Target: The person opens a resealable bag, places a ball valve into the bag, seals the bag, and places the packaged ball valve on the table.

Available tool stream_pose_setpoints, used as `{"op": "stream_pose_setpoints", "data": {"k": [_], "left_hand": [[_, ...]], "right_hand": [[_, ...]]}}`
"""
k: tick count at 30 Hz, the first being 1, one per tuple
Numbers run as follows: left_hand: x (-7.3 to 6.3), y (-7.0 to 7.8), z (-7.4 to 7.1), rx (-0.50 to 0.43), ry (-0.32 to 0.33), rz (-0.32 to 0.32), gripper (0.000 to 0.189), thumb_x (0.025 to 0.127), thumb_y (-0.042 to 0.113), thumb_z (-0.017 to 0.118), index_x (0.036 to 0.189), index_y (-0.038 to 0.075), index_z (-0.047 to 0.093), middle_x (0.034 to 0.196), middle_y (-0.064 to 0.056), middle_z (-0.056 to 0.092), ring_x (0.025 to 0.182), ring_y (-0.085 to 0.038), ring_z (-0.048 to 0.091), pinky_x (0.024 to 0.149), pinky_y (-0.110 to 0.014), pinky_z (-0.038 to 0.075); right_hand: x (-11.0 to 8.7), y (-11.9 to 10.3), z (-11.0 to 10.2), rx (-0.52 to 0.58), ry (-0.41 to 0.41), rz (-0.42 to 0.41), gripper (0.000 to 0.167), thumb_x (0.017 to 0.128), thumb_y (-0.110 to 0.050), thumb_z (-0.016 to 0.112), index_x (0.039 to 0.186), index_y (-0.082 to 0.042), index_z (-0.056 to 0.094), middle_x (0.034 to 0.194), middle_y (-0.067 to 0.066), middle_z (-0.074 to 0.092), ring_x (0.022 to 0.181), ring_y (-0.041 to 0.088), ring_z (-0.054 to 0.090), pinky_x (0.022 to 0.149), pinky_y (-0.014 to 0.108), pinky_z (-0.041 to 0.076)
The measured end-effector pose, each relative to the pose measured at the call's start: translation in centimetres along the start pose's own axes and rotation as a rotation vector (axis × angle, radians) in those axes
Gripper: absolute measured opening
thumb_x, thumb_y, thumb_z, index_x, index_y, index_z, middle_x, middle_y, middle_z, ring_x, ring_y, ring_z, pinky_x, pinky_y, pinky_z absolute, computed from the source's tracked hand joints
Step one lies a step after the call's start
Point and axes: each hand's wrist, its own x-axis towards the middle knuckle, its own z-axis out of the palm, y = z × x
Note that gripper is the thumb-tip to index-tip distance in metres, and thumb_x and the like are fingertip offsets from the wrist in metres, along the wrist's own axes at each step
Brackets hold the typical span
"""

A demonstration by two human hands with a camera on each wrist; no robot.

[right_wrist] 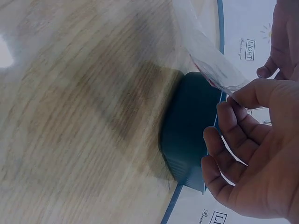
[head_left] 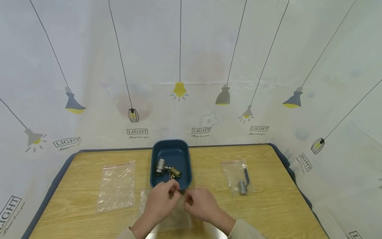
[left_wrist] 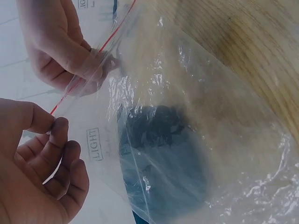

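A clear zip bag (left_wrist: 154,70) with a red stripe along its top hangs between my hands, in front of the blue tray. My left hand (head_left: 162,199) pinches one end of its top edge, and my right hand (head_left: 202,203) pinches the same edge a short way off. In the left wrist view the bag spreads out, and the tray shows through it. The blue tray (head_left: 171,143) holds a silver valve fitting (head_left: 160,166) and a brass valve (head_left: 175,172); my left hand partly hides the tray's near end.
On the wooden table (head_left: 268,205), a flat clear zip bag (head_left: 117,189) lies to the left. To the right lies a zip bag (head_left: 231,176) containing a silver ball valve (head_left: 242,187) with a blue lever. A white sheet printed with lamps (head_left: 179,89) stands behind.
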Motion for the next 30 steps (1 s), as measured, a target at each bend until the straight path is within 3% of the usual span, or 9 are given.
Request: {"op": "stream_pose_setpoints", "data": {"k": [9, 23, 30], "left_hand": [[0.2, -0.2, -0.1, -0.017, 0.004, -0.020, 0.013, 0.077, 0.013, 0.066, 0.080, 0.026, 0.064, 0.066, 0.019, 0.056, 0.061, 0.000, 0.043, 0.055, -0.017, 0.035], [0.4, -0.4, -0.5, -0.057, 0.021, -0.030, 0.020, 0.077, 0.012, 0.066, 0.078, 0.032, 0.064, 0.064, 0.020, 0.052, 0.060, 0.000, 0.042, 0.052, -0.018, 0.034], [0.5, -0.5, -0.6, -0.073, 0.009, -0.047, 0.020, 0.078, 0.012, 0.066, 0.078, 0.033, 0.064, 0.065, 0.021, 0.054, 0.060, 0.001, 0.044, 0.052, -0.018, 0.035]], "right_hand": [[-0.7, 0.0, -0.1, 0.068, -0.056, 0.025, 0.010, 0.077, -0.016, 0.065, 0.068, -0.021, 0.063, 0.057, -0.016, 0.050, 0.052, -0.005, 0.040, 0.048, 0.015, 0.035], [-0.9, 0.6, 0.0, 0.069, -0.068, 0.065, 0.012, 0.075, -0.016, 0.064, 0.066, -0.024, 0.061, 0.056, -0.018, 0.048, 0.051, -0.005, 0.041, 0.048, 0.016, 0.035], [-1.3, 0.7, 0.1, 0.033, -0.036, 0.059, 0.009, 0.072, -0.018, 0.065, 0.066, -0.024, 0.061, 0.055, -0.018, 0.048, 0.051, -0.005, 0.039, 0.047, 0.016, 0.033]]}}
